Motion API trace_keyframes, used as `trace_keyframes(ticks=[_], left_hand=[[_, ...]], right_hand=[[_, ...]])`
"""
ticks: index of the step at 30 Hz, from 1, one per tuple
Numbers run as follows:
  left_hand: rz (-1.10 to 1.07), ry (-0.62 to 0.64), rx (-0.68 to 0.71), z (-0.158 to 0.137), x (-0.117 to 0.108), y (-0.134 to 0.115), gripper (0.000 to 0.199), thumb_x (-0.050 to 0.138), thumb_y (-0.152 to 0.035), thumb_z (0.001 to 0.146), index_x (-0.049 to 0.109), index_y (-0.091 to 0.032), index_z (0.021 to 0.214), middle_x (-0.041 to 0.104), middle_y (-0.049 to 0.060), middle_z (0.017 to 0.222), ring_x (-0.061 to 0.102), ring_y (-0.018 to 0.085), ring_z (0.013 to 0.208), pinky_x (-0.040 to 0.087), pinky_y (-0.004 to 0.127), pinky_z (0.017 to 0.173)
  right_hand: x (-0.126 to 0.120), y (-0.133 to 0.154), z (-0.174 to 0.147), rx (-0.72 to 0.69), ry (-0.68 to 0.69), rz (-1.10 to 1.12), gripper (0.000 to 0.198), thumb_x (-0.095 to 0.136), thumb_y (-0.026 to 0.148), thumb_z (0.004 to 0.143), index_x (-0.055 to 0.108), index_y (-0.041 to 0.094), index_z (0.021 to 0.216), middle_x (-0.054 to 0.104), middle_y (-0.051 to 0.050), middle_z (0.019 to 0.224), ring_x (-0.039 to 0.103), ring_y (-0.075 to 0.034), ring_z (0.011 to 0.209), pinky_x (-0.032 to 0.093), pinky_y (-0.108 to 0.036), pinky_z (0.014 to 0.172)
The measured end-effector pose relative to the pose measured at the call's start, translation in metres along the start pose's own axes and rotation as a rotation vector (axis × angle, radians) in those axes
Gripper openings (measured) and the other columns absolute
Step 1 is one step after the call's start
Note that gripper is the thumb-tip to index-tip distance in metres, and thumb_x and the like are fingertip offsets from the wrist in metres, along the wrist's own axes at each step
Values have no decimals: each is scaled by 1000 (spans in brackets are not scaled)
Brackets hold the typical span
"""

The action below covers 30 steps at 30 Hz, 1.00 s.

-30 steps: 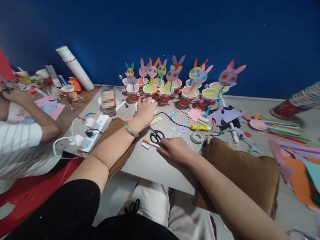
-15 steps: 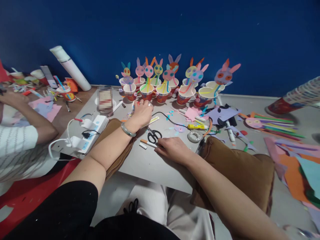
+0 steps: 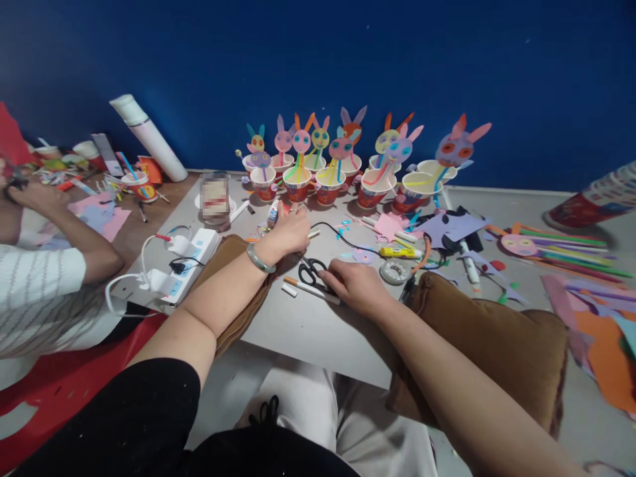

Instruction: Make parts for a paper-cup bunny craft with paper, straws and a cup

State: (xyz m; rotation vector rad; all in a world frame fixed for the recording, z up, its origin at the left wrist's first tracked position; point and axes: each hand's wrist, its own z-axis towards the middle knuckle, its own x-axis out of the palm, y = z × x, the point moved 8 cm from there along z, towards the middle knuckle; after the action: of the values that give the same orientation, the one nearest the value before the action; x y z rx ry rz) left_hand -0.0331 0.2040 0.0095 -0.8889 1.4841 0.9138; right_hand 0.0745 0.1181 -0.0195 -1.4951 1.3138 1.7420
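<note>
My left hand (image 3: 291, 228) reaches palm down over the table, beside a small red-and-white tube (image 3: 273, 214). Its fingers bend away from me, and the back of the hand hides whatever lies beneath the fingertips. A pale yellow stick (image 3: 314, 233) shows just right of it. My right hand (image 3: 355, 285) is closed, with thumb and fingertips at the handles of black-handled scissors (image 3: 312, 270). Near those fingers lie a white pen with an orange end (image 3: 308, 289) and a short white cap (image 3: 289, 290).
Behind stand several red paper cups (image 3: 325, 189) with paper rabbit heads. Paper scraps (image 3: 392, 226), a yellow pen-like tool (image 3: 400, 253) and a tape roll (image 3: 395, 271) lie to the right. Brown cushions (image 3: 487, 351) edge the table. At left are a power strip (image 3: 196, 262) and a co-worker's arm (image 3: 94, 242).
My right hand has shifted from the white pen onto the scissors' handles, uncovering more of the pen. My left hand has drawn slightly right, and more of the tube shows.
</note>
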Motion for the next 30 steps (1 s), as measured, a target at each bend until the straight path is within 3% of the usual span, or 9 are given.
trace_keyframes(ticks=[4,7,11,14,16,19,22,25,30], left_hand=[[-15,-47,32,1,-2,-2,20,56,-17,79,71,-10,90,59,20,123,42,39,130,22,72,110],[-149,-102,114,3,-7,-8,17,56,-24,82,70,-14,83,61,16,123,47,35,128,21,69,113],[-404,-154,359,0,-17,-27,16,56,-30,86,68,-20,89,58,10,135,48,26,132,21,58,119],[-516,-150,574,-8,-23,-44,18,55,-33,89,69,-21,91,58,11,137,47,23,135,28,49,118],[-541,-135,639,-12,-24,-50,17,56,-32,89,69,-21,90,58,11,137,47,23,135,30,47,118],[-520,-180,517,-7,-25,-42,19,63,-38,84,68,-22,93,53,11,144,42,27,139,21,54,120],[-457,-319,165,3,-27,-10,33,69,-41,79,64,-22,105,46,12,148,36,32,141,15,62,120],[-378,-425,-156,5,-27,26,34,61,-27,81,59,-22,115,54,13,136,40,32,135,19,62,118],[-334,-317,-270,4,-16,43,35,53,-21,84,56,-23,118,53,14,130,51,33,122,33,64,108]], right_hand=[[-5,-12,1,100,-90,101,37,42,46,96,66,20,85,68,-5,71,56,-16,64,27,-27,59],[-6,-18,1,137,-159,288,37,45,48,93,67,19,87,67,-4,65,54,-16,59,30,-26,57],[-6,-30,3,200,-241,701,47,41,56,93,66,17,101,67,-3,66,51,-13,51,35,-25,53],[-4,-37,5,264,-244,910,60,34,66,92,67,16,86,59,-1,54,43,-12,42,34,-26,47],[-4,-38,6,270,-237,937,67,30,68,92,67,16,75,51,-1,46,41,-12,41,32,-26,45],[-13,-37,3,220,-304,787,65,32,65,93,67,16,68,47,-1,45,45,-14,46,34,-27,49],[-24,-33,-3,175,-430,600,52,42,58,91,65,17,69,55,-3,54,49,-15,55,36,-27,55],[-25,-26,-5,119,-452,529,43,44,51,91,63,17,72,58,-3,60,49,-14,56,36,-27,57],[-30,-22,-7,80,-485,484,37,46,47,91,64,18,76,57,-3,63,47,-14,57,36,-27,59]])
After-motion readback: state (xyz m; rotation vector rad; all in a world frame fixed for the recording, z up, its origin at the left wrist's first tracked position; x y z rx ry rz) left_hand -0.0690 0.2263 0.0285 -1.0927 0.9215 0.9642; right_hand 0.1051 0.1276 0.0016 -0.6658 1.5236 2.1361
